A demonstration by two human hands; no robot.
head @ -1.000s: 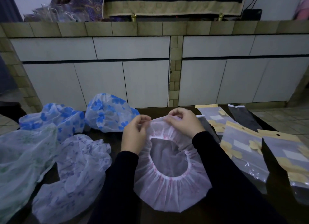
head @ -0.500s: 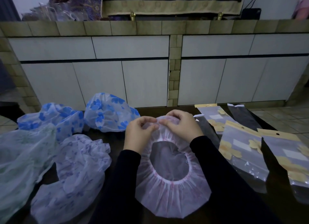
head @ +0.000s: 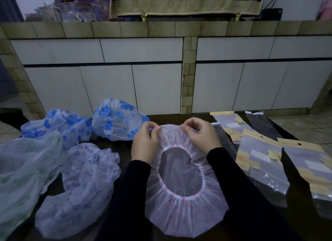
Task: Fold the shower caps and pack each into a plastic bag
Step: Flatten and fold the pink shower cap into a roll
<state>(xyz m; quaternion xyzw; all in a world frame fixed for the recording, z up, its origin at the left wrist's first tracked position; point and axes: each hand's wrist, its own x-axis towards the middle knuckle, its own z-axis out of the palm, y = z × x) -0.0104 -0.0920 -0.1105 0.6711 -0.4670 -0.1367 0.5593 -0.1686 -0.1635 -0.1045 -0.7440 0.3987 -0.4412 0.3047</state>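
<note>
A pale pink shower cap [head: 183,215] lies spread on the dark table [head: 296,221] in front of me, its elastic opening facing up. My left hand [head: 144,143] pinches the cap's far edge on the left. My right hand [head: 201,134] pinches the same edge a little to the right. Several plastic bags with yellow flower prints and yellow header strips lie at the right, the nearest bag [head: 260,161] just beside my right forearm.
More shower caps lie at the left: two with blue flowers [head: 115,120] [head: 59,123], a lilac-patterned one [head: 80,183] and a greenish one [head: 19,168]. White cabinet doors [head: 158,87] under a tiled counter stand behind the table. Tiled floor [head: 305,127] shows at the right.
My hands drew together on the cap's far edge, then spread apart again along it. The cap's far edge now lies wider and flatter.
</note>
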